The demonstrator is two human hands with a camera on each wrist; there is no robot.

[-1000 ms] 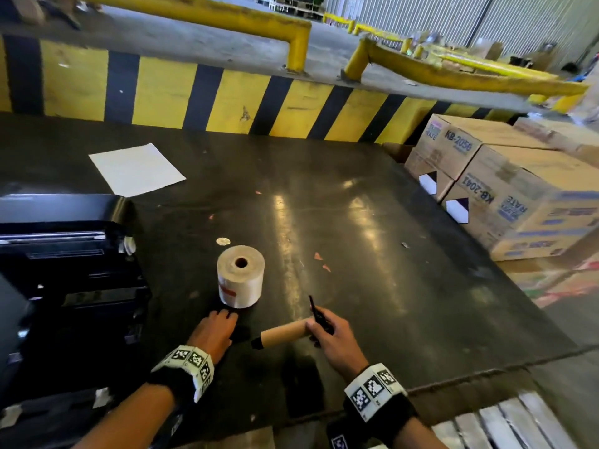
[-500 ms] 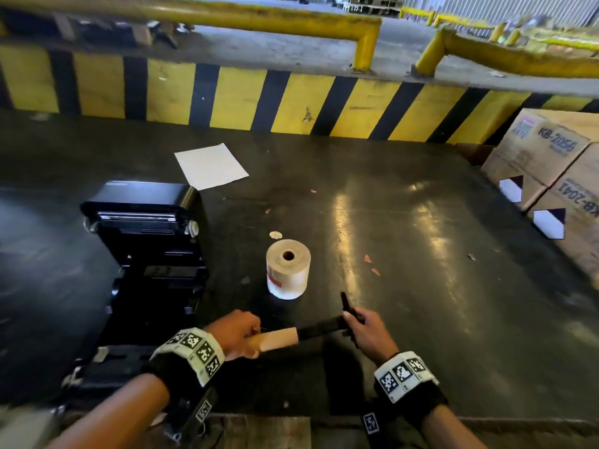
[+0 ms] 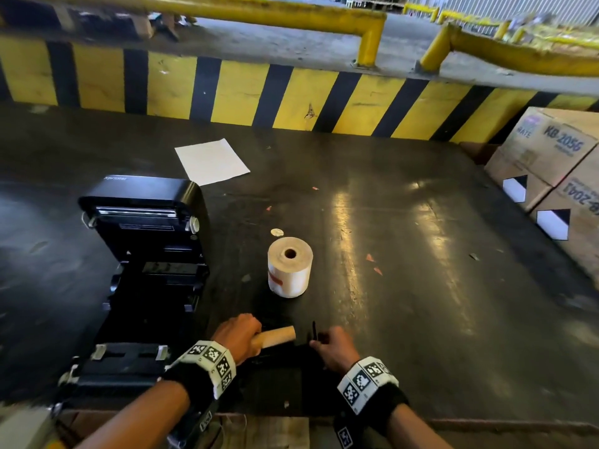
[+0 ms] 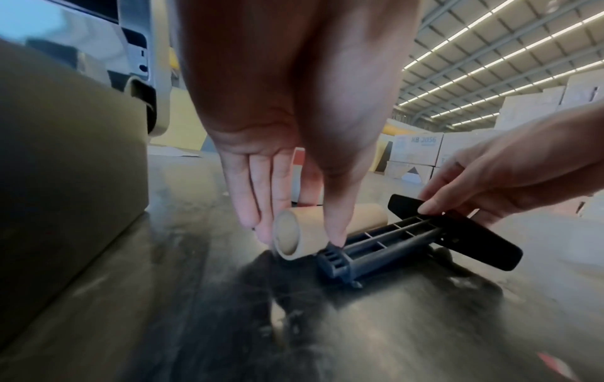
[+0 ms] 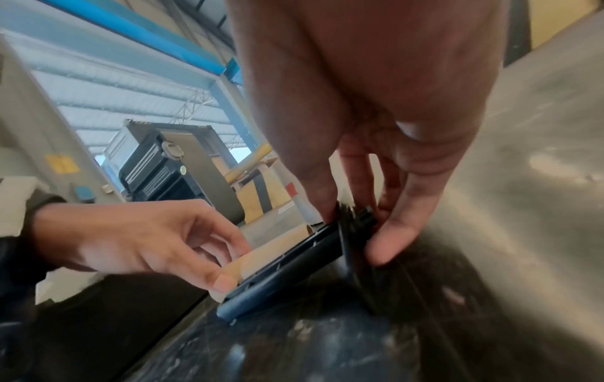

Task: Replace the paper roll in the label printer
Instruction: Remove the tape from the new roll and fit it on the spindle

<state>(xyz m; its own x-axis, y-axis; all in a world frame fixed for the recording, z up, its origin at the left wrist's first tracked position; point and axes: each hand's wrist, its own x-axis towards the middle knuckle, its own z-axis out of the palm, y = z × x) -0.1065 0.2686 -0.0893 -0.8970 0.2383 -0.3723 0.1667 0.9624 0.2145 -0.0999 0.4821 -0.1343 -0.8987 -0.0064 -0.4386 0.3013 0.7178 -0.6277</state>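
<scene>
An open black label printer [image 3: 146,254] stands at the left of the dark table [image 3: 421,286], its lid tipped back. The new white paper roll [image 3: 289,267] stands on end beside it. Near the front edge my left hand [image 3: 240,335] pinches the empty brown cardboard core [image 3: 278,337] between fingers and thumb. In the left wrist view the core [image 4: 366,214] is off the black spindle [image 4: 385,245] and lies alongside it. My right hand [image 3: 327,343] grips the spindle's flanged end [image 5: 356,230], with its other end low on the table.
A white sheet of paper [image 3: 212,162] lies behind the printer. Stacked cardboard boxes [image 3: 551,163] stand off the table's right side. A yellow-and-black striped barrier [image 3: 291,98] runs along the far edge. A small round sticker [image 3: 277,232] lies behind the roll.
My left hand took hold of the cardboard core and drew it leftwards off the spindle, which my right hand kept holding. The core now lies beside the bared spindle.
</scene>
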